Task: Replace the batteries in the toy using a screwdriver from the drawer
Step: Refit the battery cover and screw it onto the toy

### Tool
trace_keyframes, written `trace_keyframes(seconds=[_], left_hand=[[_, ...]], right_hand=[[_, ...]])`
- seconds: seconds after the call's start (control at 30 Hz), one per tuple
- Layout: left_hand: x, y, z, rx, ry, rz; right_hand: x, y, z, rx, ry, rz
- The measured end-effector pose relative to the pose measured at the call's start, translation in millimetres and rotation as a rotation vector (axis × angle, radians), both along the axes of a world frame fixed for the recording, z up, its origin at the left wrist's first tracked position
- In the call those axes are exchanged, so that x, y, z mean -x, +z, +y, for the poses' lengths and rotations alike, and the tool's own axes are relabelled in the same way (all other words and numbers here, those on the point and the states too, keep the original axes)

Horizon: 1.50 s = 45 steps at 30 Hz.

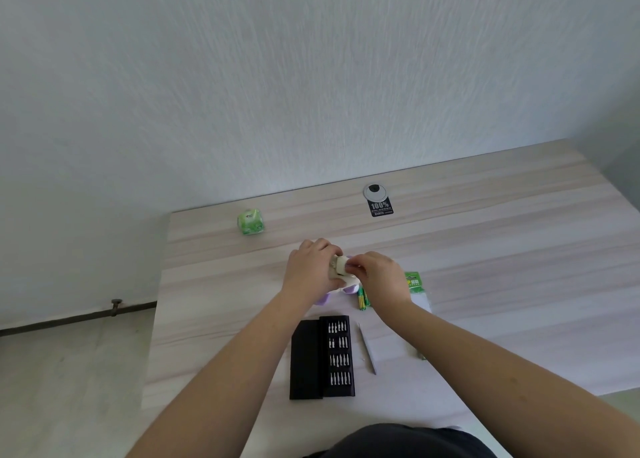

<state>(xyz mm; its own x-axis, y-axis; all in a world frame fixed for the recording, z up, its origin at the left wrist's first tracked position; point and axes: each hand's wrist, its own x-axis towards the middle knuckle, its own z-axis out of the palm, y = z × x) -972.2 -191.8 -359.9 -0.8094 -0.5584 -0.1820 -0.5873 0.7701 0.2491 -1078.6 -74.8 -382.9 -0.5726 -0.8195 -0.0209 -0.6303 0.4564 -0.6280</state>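
Both hands were raised over the middle of the worktop (485, 249), working on a cream and purple toy (341, 274). Left hand (310, 270) had its fingers curled round the toy's body; right hand (381, 277) pinched a small part at the toy's top. Green batteries (363, 298) lay just beside the toy, a green battery pack (414, 281) further right. Nearer the person sat an open black bit case (323, 357) with a slim screwdriver (367, 348) alongside.
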Motion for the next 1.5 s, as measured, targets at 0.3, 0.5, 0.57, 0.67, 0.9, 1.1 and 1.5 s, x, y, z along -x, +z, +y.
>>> trace_keyframes(seconds=[0.3, 0.5, 0.57, 0.67, 0.9, 1.1, 1.5], left_hand=[[-1, 1, -1, -0.039, -0.006, 0.031], [-4, 2, -2, -0.062, -0.012, 0.046], [-4, 2, -1, -0.058, -0.006, 0.058], [-4, 2, 0, -0.059, -0.002, 0.061], [-4, 1, -1, -0.032, -0.036, 0.006], [-4, -3, -1, -0.025, -0.045, 0.025], [-6, -11, -2, -0.145, 0.013, 0.185]], right_hand=[[8, 0, -3, -0.022, 0.167, 0.178], [12, -5, -2, 0.025, 0.198, 0.243], [13, -7, -2, 0.046, 0.217, 0.251], [13, -9, -1, 0.094, 0.22, 0.237], [15, -16, 1, 0.153, 0.171, 0.15], [18, -13, -3, 0.139, 0.239, 0.235], [19, -5, -5, -0.06, 0.343, 0.293]])
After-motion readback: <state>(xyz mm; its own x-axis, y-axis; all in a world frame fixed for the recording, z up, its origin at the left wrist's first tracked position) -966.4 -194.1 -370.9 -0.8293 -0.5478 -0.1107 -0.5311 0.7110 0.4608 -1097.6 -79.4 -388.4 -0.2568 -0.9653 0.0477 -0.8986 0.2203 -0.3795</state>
